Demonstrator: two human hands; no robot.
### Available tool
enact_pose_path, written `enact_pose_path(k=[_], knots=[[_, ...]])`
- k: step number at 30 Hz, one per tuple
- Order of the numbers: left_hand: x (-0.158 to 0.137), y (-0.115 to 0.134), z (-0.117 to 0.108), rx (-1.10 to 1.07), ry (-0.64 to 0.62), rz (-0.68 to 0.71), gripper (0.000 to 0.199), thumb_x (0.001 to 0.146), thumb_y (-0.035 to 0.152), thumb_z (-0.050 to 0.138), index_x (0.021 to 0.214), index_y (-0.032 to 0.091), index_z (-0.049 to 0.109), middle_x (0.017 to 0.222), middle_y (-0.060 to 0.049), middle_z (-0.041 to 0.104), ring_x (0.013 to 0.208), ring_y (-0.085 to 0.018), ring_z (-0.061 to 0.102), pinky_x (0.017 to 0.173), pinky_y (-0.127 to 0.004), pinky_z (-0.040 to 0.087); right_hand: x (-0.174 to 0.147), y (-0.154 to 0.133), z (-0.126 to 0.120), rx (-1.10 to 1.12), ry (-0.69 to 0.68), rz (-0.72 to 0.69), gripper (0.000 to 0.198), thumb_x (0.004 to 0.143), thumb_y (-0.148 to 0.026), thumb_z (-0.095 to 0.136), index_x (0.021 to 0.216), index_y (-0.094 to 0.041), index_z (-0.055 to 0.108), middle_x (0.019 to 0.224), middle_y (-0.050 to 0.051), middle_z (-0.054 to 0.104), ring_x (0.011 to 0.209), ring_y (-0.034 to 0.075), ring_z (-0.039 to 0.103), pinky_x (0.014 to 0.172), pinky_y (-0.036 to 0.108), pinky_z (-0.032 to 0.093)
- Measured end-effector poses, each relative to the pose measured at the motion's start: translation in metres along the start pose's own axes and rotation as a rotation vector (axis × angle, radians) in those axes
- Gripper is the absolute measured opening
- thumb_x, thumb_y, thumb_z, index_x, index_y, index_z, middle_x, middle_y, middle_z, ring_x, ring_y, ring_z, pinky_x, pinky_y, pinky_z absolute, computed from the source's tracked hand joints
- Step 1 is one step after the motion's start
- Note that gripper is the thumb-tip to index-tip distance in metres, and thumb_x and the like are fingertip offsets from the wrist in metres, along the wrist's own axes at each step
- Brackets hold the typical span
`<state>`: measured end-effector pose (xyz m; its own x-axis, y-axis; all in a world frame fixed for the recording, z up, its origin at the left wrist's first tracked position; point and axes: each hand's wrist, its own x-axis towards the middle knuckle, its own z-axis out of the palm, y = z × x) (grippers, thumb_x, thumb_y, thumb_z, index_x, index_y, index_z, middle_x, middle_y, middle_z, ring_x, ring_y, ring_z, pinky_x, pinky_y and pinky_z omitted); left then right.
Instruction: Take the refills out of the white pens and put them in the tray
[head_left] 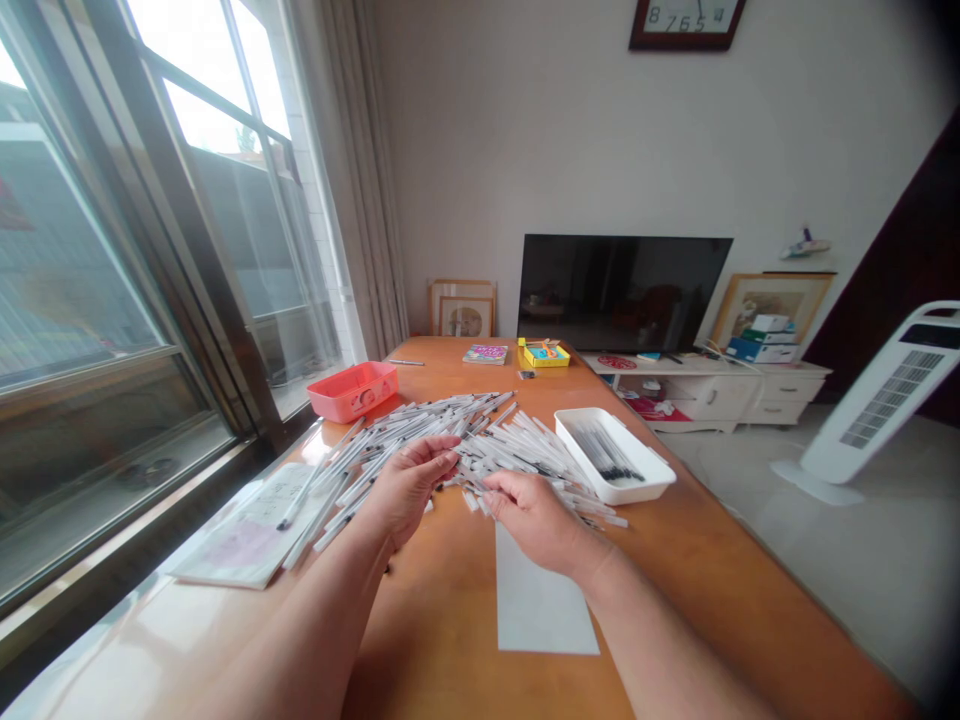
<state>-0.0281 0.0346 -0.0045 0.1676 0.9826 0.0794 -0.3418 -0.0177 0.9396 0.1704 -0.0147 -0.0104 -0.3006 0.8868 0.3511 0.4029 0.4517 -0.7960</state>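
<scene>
Pens (442, 415) are lying in a heap on the wooden surface (435, 630), and the left hand (411, 480) and right hand (536, 515) are hovering at its near edge; I cannot tell whether the fingers are gripping a pen. A white tray (637, 492) is standing just right of the heap, holding black-tipped pens (604, 450); a red basket (360, 402) is sitting at the heap's left. Farther off, a yellow box (559, 362) is holding colourful items. Beyond, a TV (622, 290) is standing, with a fan (877, 410) at right.
</scene>
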Motion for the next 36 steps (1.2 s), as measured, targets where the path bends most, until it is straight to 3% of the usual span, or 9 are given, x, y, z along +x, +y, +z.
enact_pose_path(k=[4, 9, 11, 14, 17, 23, 27, 32, 36], knots=[[-0.0016, 0.0033, -0.0007, -0.018, -0.047, 0.028, 0.041, 0.07, 0.023, 0.085, 0.109, 0.017, 0.073, 0.093, -0.007, 0.073, 0.084, -0.014, 0.065, 0.081, -0.026, 0.048, -0.0002, -0.0016, -0.0007, 0.154, -0.08, 0.079, 0.028, 0.096, -0.035, 0.047, 0.077, -0.019, 0.059, 0.07, -0.002, 0.055, 0.068, 0.014, 0.048, 0.064, 0.027, 0.037], [-0.0041, 0.0075, 0.0011, -0.065, -0.041, -0.008, 0.05, 0.072, 0.025, 0.083, 0.119, 0.018, 0.068, 0.102, -0.01, 0.074, 0.084, -0.015, 0.067, 0.082, -0.028, 0.05, 0.0015, -0.0011, 0.0007, 0.164, -0.068, 0.09, 0.028, 0.096, -0.037, 0.048, 0.076, -0.019, 0.057, 0.069, -0.002, 0.054, 0.067, 0.013, 0.046, 0.065, 0.026, 0.036], [-0.005, 0.0069, 0.0019, -0.06, 0.01, -0.018, 0.044, 0.073, 0.03, 0.083, 0.113, 0.018, 0.07, 0.098, -0.009, 0.073, 0.08, -0.015, 0.066, 0.079, -0.028, 0.05, 0.0022, -0.0004, 0.0017, 0.147, -0.052, 0.076, 0.026, 0.095, -0.037, 0.049, 0.081, -0.019, 0.061, 0.071, -0.002, 0.056, 0.068, 0.014, 0.047, 0.066, 0.027, 0.037], [-0.006, 0.0036, 0.0015, 0.038, 0.042, -0.018, 0.031, 0.075, 0.042, 0.08, 0.087, 0.016, 0.069, 0.079, -0.004, 0.067, 0.067, -0.011, 0.06, 0.065, -0.024, 0.046, 0.0024, 0.0006, 0.0031, 0.121, -0.029, 0.057, 0.024, 0.095, -0.036, 0.05, 0.087, -0.019, 0.065, 0.073, -0.001, 0.057, 0.069, 0.015, 0.047, 0.065, 0.027, 0.038], [-0.0066, 0.0003, -0.0004, 0.145, 0.004, 0.003, 0.034, 0.078, 0.045, 0.077, 0.07, 0.016, 0.061, 0.066, 0.0, 0.059, 0.058, -0.009, 0.052, 0.059, -0.022, 0.04, 0.0019, 0.0017, 0.0038, 0.095, -0.026, 0.043, 0.023, 0.095, -0.035, 0.049, 0.089, -0.02, 0.066, 0.074, -0.001, 0.057, 0.07, 0.015, 0.048, 0.065, 0.028, 0.038], [-0.0056, 0.0011, -0.0016, 0.108, -0.084, -0.027, 0.028, 0.077, 0.041, 0.078, 0.083, 0.015, 0.07, 0.076, -0.005, 0.066, 0.068, -0.013, 0.059, 0.067, -0.025, 0.045, 0.0013, 0.0016, 0.0024, 0.081, -0.045, 0.029, 0.024, 0.096, -0.033, 0.046, 0.082, -0.02, 0.06, 0.072, -0.002, 0.054, 0.068, 0.015, 0.047, 0.066, 0.027, 0.038], [-0.0069, 0.0036, 0.001, 0.092, -0.035, -0.07, 0.034, 0.077, 0.044, 0.076, 0.096, 0.016, 0.072, 0.083, -0.007, 0.068, 0.076, -0.017, 0.063, 0.07, -0.027, 0.048, 0.0011, -0.0004, 0.0017, 0.077, -0.043, 0.032, 0.023, 0.097, -0.032, 0.046, 0.082, -0.02, 0.058, 0.072, -0.003, 0.052, 0.069, 0.014, 0.046, 0.066, 0.027, 0.037], [-0.0085, 0.0009, 0.0009, 0.221, 0.03, -0.003, 0.036, 0.077, 0.05, 0.075, 0.071, 0.018, 0.061, 0.065, 0.0, 0.058, 0.056, -0.01, 0.048, 0.055, -0.023, 0.036, 0.0002, -0.0005, 0.0035, 0.03, -0.039, 0.022, 0.021, 0.095, -0.031, 0.047, 0.08, -0.021, 0.057, 0.071, -0.002, 0.051, 0.068, 0.015, 0.044, 0.066, 0.028, 0.037], [-0.0071, 0.0, -0.0011, 0.24, -0.054, 0.031, 0.031, 0.08, 0.046, 0.074, 0.073, 0.017, 0.064, 0.065, 0.0, 0.057, 0.058, -0.01, 0.047, 0.058, -0.023, 0.036, -0.0004, 0.0015, 0.0044, 0.015, -0.034, 0.024, 0.022, 0.095, -0.032, 0.047, 0.079, -0.021, 0.057, 0.071, -0.002, 0.052, 0.068, 0.015, 0.044, 0.066, 0.028, 0.038]])
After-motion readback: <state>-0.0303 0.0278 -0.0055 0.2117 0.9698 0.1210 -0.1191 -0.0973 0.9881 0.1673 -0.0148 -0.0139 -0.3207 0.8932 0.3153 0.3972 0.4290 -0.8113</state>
